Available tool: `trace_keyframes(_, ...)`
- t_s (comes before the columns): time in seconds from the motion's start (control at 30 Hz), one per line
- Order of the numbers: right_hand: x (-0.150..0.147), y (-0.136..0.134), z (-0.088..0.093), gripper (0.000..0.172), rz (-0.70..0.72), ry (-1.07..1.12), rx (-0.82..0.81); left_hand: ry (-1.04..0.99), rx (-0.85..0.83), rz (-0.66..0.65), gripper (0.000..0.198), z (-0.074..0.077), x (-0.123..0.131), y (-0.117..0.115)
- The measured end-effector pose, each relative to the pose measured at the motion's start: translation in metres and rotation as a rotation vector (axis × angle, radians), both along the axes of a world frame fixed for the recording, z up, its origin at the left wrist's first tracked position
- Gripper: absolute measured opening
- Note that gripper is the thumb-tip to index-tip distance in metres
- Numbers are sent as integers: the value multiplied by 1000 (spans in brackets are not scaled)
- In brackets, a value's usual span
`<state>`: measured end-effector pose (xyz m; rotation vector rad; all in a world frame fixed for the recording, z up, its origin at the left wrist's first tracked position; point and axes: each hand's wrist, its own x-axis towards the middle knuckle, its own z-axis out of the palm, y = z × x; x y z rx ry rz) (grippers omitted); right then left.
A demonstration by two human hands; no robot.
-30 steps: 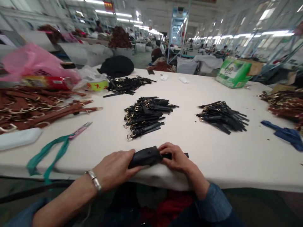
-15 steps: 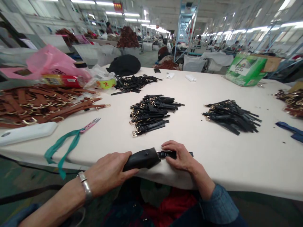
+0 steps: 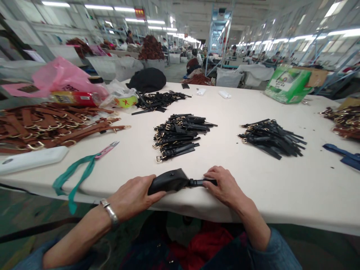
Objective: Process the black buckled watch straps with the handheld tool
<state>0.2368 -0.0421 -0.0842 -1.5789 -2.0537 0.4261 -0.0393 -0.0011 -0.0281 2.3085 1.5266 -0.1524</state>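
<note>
Desk (image 3: 225, 150), near edge, about midway along: the black leather piece (image 3: 168, 180) lies across the edge with a black strap (image 3: 197, 182) running from its right end. Whether the two are joined, or only meet there, cannot be told.

Left hand (image 3: 135, 197): thumb and fingers clamped around the leather piece. Right hand (image 3: 226, 187): closed on the strap's free part, fingertips pinching, well apart from the left.

Handling, judged: a steady left grip serves best, firm without creasing the leather. Strap best kept in line with the piece, flat and untwisted, under light, even tension. Pinching close to the meeting point should give finer control; resting the work on the desk rather than over its edge should steady it.

Containers: toward the far left corner, a pink plastic bag (image 3: 64, 75), contents hidden; a red jar (image 3: 74, 98) just beside it, lying on its side or tilted, filling unreadable. Right of these, a clear bag (image 3: 116, 92) with a yellow-green printed item at its base; inside or under, unclear. Near the far right corner, a green package (image 3: 288, 84), contents not visible. Beyond the far edge, a pale bin (image 3: 156, 65) heaped with brown pieces (image 3: 152, 48).
</note>
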Motion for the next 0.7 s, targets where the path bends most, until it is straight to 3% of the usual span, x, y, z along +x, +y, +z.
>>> trace_keyframes(0.1, -4, 0, 1, 12, 12, -80, -51, -17, -22, 15, 37, -1, -4, -5)
trace_keyframes(0.3, -15, 2, -1, 12, -45, -30, -39, -31, -22, 46, 38, -1, -13, -9)
trace_keyframes(0.5, -12, -6, -11, 15, 99, -130, 239, -51, -17, 67, 39, 12, -21, -12)
trace_keyframes(0.7, -3, -15, -17, 11, 231, -83, 180, -17, -40, 19, 40, 17, -14, -22)
